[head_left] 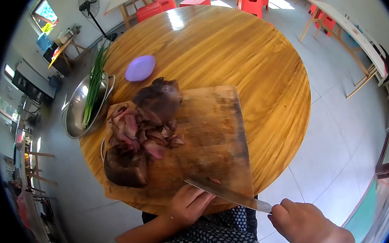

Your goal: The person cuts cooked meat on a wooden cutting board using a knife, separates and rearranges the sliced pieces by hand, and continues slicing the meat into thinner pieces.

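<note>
In my right hand, fingers wrapped round its handle, is a long kitchen knife. Its blade slants up and left across the near edge of the wooden cutting board. My left hand is closed against the blade's near side, fingers curled together; whatever lies under them is hidden. A small reddish piece of meat shows just past the blade. On the board's left side lie a pile of dark meat slices, a large dark chunk of meat and another dark chunk.
The board rests on a round wooden table. A purple dish stands behind it. At the left edge, a metal basin holds green onions. Red stools, a fan and a white side table stand around.
</note>
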{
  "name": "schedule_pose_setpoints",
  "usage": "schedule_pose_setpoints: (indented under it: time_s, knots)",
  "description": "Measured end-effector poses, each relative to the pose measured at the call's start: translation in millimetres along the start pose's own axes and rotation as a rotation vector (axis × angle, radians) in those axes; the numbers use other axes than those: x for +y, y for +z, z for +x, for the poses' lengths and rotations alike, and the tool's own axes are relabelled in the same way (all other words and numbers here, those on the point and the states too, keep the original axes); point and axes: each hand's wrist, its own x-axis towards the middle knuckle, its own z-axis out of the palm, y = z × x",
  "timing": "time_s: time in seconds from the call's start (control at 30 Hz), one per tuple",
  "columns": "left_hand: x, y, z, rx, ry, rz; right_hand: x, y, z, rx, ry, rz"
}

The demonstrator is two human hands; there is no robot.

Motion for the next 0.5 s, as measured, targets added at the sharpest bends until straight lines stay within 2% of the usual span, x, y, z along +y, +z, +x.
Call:
schedule_pose_setpoints:
  time_s: [0.07, 0.2, 0.27, 0.37, 0.5]
  knots:
    - [4, 0, 0, -0.033, 0.008, -0.057, -3, -1, -6, 0.047, 0.044, -0.049]
    - [-7, 2, -3, 0.022, 0.006, -0.076, -10, 0, 6, 0.006, 0.082, -0.113]
    - [-8, 5, -5, 0.016, 0.02, -0.08, -8, -1, 7, -0.112, 0.123, -0.082]
    - [-10, 1, -6, 0.005, 0.026, -0.084, -12, -2, 22, -0.057, 0.039, -0.098]
    - [-12, 9, -12, 0.054, 0.029, -0.063, -15, -15, 47, -0.061, 0.043, -0.108]
